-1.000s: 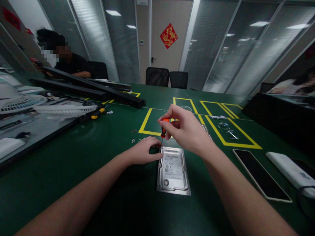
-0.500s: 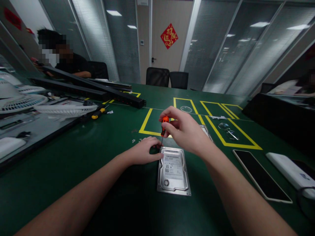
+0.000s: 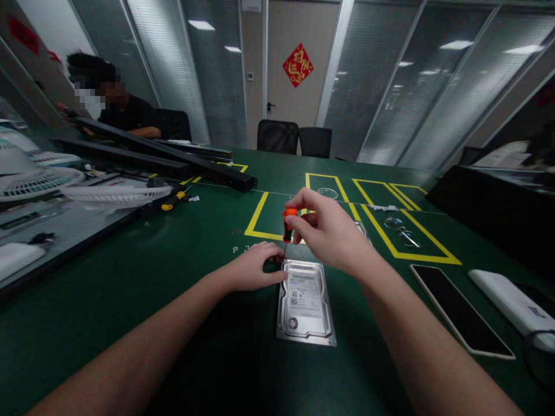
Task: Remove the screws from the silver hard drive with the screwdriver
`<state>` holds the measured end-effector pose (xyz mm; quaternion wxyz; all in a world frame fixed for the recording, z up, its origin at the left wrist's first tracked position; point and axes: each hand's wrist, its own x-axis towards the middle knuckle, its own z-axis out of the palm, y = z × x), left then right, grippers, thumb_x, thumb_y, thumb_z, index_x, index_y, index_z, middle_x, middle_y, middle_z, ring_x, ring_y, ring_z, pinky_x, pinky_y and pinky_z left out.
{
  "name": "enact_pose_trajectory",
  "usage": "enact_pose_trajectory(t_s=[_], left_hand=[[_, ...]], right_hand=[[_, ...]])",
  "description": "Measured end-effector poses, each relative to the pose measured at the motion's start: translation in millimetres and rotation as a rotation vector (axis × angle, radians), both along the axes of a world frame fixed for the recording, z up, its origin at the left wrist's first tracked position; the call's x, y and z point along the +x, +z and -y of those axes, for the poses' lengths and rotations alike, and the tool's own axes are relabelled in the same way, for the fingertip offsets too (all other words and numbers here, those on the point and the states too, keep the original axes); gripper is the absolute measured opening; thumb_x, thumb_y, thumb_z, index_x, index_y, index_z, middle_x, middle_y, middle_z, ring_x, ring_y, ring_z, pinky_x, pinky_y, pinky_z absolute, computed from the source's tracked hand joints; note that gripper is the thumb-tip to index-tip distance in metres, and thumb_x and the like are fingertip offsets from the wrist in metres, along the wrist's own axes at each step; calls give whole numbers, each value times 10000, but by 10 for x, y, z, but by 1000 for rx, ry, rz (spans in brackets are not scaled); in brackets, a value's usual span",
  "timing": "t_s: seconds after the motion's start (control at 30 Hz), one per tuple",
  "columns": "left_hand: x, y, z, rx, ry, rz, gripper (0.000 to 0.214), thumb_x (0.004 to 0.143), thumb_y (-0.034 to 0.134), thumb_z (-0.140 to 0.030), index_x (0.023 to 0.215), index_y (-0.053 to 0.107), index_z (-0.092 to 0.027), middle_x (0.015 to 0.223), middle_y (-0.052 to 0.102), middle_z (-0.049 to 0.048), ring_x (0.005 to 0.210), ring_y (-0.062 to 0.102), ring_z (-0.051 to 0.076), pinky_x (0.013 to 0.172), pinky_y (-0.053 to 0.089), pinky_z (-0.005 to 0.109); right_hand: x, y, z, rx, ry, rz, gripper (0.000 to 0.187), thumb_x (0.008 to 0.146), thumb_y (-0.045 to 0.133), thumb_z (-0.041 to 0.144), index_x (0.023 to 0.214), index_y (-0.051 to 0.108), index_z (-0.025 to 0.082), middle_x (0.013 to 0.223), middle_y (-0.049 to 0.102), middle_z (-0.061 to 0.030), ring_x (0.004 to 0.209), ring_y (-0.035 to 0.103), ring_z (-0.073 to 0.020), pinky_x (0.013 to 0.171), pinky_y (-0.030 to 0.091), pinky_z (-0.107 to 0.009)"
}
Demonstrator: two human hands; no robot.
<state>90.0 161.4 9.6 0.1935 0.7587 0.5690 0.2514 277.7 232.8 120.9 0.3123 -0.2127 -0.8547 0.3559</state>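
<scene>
**Item 1 – drive** (image 3: 306,300): bare metal hard disk, lies flat on the green tabletop (image 3: 173,277), label side up, long axis running away from the person. Flat so the lid corners face upward, by the look of it. White label w/ barcode and QR-type squares; print too small to read.

**Item 2 – screwdriver** (image 3: 288,222): small, orange cap, dark grip, thin shaft. Stands near upright, tip down at the drive's far-left corner. Upright prob. to sit square in a screw head; the head itself is not visible.

**Item 3 – right hand** (image 3: 332,231): above the drive's far edge, fingertips pinched round the screwdriver handle, a light grip that suits twirling.

**Item 4 – left hand** (image 3: 254,267): on the tabletop just left of the drive's far-left corner, fingers half-curled, thumb against the edge. Seems to brace the drive. Can't tell if it pinches anything.

**Misc.**
- Screws (image 3: 236,248): tiny bright specks, left of and beyond the drive, loose.
- Tape boxes (image 3: 260,214): yellow outlines beyond the drive.
- Phone (image 3: 459,306): right of the drive, screen dark.
- Power bank (image 3: 511,300): white, further right; small blue mark, unreadable.
- Door ornament (image 3: 298,63): red diamond far beyond the drive, gold characters, not legible.
</scene>
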Motion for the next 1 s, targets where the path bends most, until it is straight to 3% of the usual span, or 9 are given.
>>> enact_pose_trajectory(t_s=[0.47,0.7,1.0], left_hand=[[-1,-2,-7,5,-6,17,376,902,704,-478,1138,690,-185,1146,697,108,1089,635,288,971,511,439],[6,15,9,-6,4,16,397,896,707,-486,1149,685,-182,1168,699,113,1108,634,297,983,506,446],[7,18,2,3,2,11,392,890,710,-485,1136,695,-180,1136,701,109,1082,638,292,963,512,438]], right_hand=[[-7,21,21,83,17,-27,157,913,644,190,867,500,232,908,642,31,633,552,-101,597,425,-289],[-10,8,45,81,29,-46,123,917,626,198,882,514,231,831,620,22,695,578,-126,620,423,-281],[-33,-16,32,-55,53,-33,91,943,623,215,956,535,236,861,652,18,642,616,-125,589,466,-281]])
